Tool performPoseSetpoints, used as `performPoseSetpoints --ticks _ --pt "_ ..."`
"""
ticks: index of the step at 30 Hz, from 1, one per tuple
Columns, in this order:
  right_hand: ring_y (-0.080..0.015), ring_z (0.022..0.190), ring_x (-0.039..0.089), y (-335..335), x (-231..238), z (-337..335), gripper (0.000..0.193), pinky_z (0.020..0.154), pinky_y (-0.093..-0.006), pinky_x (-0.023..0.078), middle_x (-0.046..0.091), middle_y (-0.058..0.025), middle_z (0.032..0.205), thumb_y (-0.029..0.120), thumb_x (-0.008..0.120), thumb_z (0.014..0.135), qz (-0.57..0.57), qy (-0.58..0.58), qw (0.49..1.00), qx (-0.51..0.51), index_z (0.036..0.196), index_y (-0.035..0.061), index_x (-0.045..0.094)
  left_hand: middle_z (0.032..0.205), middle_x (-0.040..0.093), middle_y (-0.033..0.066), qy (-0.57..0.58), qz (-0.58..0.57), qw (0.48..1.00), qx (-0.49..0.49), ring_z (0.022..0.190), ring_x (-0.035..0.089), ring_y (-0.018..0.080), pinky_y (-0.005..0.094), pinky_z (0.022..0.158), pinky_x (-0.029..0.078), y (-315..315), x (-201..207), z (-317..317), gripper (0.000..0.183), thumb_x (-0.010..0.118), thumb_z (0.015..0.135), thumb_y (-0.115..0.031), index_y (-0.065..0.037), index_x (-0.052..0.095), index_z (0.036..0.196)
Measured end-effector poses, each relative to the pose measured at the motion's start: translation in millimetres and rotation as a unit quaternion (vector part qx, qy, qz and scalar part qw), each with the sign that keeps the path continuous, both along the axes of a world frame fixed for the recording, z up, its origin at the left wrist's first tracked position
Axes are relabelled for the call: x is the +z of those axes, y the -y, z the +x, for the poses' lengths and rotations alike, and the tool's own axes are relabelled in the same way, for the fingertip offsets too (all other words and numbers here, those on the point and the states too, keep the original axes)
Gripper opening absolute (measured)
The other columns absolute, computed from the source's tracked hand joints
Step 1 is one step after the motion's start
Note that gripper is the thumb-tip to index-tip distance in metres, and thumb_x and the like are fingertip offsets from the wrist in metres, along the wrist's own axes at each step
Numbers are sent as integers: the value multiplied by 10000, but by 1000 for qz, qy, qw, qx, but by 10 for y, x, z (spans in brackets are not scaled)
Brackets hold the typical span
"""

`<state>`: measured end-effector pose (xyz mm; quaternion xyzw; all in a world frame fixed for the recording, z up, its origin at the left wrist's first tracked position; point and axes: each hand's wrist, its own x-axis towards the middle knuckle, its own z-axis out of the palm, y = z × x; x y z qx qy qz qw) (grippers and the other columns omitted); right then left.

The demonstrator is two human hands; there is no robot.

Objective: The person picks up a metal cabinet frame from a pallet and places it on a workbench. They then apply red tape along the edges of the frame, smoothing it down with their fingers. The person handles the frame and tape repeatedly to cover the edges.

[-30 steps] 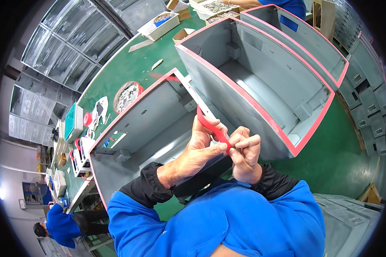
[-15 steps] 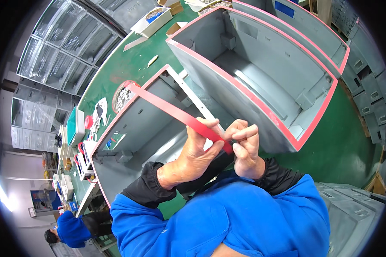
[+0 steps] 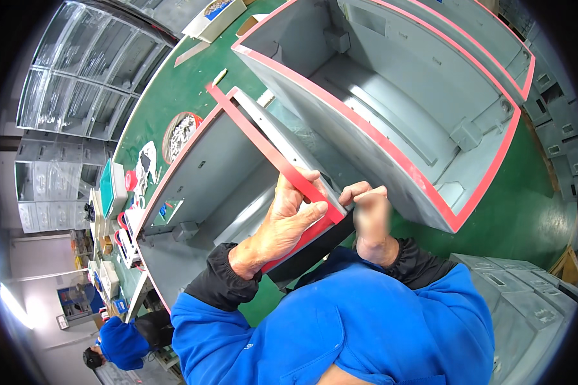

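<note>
A red tape strip runs from the far corner of a grey open metal box across to the near corner. My left hand pinches the strip near its close end, with the thumb on top, over the box's near edge. Red tape also shows along that near edge, under my left hand. Just right of the corner is my right hand, its fingers curled and partly smeared by motion. Whether anything is between those fingers is hidden.
A larger grey box with a red-taped rim stands close on the right, another behind it. A bowl of small white parts, a white cloth and a teal-lidded container lie left on the green table. A co-worker is at lower left.
The near end of the strip has come down onto the box corner, and its far end has swung toward the far corner. My right hand has moved slightly away from the strip.
</note>
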<state>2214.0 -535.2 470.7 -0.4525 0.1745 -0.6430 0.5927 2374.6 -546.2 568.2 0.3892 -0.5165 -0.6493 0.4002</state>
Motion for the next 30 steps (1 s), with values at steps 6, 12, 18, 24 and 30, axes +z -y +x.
performPoseSetpoints --ticks 6,12,18,24,30 --pt "-190 957 412 27 -61 -15 276 935 -377 307 433 -159 1062 8 395 779 -35 -37 999 16 1044 69 351 959 469 53 49 -60 997 28 913 473 141 309 838 398 -5 -71 0 467 602 851 -2 -132 350 1222" --pt "-206 941 409 32 -165 11 303 913 -387 314 433 -142 1030 69 493 749 -91 -87 992 -19 1024 76 367 964 467 51 80 -59 994 34 932 473 143 312 865 393 17 -78 33 457 611 847 -7 -128 360 1209" --pt "-216 918 413 60 -214 15 337 881 -395 339 433 -139 1019 75 532 729 -127 -119 984 -37 1027 82 376 1085 358 55 97 -93 991 13 979 492 143 334 891 426 28 -124 83 461 563 877 22 -85 348 1270" --pt "-206 895 423 95 -158 -9 365 811 -373 385 432 -135 1009 18 535 714 -147 -151 977 -37 1041 81 384 1081 366 63 108 -110 988 7 980 497 149 333 877 435 32 -143 87 462 554 877 34 -86 344 1271" --pt "-192 864 418 124 -143 -16 361 727 -328 420 427 -127 991 18 533 726 -159 -149 975 -37 1055 79 398 1032 434 70 110 -90 990 17 951 498 151 331 879 420 29 -94 53 457 566 870 24 -106 348 1250"
